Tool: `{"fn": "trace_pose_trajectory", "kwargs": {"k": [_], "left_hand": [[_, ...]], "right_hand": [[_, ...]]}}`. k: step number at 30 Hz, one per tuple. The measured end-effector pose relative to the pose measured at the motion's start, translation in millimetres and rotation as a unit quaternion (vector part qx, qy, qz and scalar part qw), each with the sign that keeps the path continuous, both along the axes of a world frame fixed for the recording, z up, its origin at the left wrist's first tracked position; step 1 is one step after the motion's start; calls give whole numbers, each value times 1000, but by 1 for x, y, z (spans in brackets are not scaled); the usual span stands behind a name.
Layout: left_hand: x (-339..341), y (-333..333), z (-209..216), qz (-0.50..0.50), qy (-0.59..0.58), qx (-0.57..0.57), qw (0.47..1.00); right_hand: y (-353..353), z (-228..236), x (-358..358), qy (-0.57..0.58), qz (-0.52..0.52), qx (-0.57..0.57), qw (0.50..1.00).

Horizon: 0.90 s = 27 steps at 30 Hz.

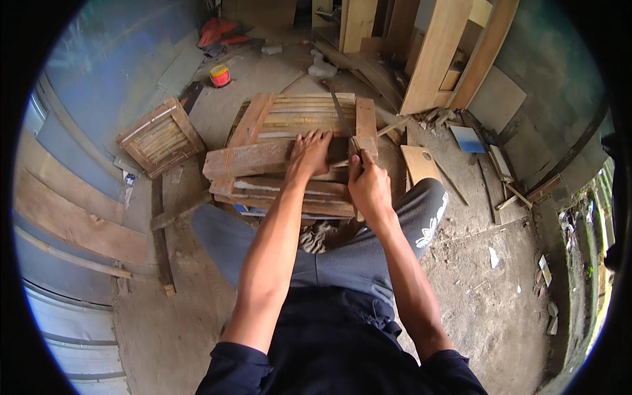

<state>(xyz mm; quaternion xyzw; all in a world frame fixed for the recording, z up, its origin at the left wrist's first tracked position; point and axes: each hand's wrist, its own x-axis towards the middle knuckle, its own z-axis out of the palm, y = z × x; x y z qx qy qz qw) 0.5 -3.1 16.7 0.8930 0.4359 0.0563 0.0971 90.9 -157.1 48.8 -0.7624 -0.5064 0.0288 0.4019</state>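
My right hand point(370, 186) is closed round the handle end of a hand saw point(342, 112), whose long, narrow, dark blade points away from me. The blade crosses a thick, weathered wooden board point(250, 160) near its right end. To the left of the saw, my left hand point(311, 155) presses on top of that board, fingers stretched forward. Under the board lies an old slatted wooden shutter frame point(303, 105), stacked over more rough timber point(283, 197) between my knees. My right hand hides part of the saw's near end.
A smaller slatted frame point(161, 136) leans at the left. Beyond it stands a red and yellow bucket point(220, 76). Tall wooden panels point(428, 59) lean at the back right. A board with a hole point(420, 164), a blue-and-white panel point(467, 139) and scraps lie to the right.
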Motion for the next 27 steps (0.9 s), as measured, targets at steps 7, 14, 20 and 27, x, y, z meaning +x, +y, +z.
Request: {"fn": "trace_pose_trajectory", "kwargs": {"k": [7, 14, 20, 27], "left_hand": [[7, 5, -2, 24, 9, -30, 999], [4, 2, -13, 14, -15, 32, 999], [1, 1, -12, 21, -42, 32, 998], [2, 1, -10, 18, -45, 37, 998]], "right_hand": [[-194, 36, -40, 8, 39, -86, 996], [-118, 14, -21, 26, 42, -68, 996], [44, 5, 12, -46, 15, -9, 999], [-47, 8, -10, 11, 23, -25, 999]]}}
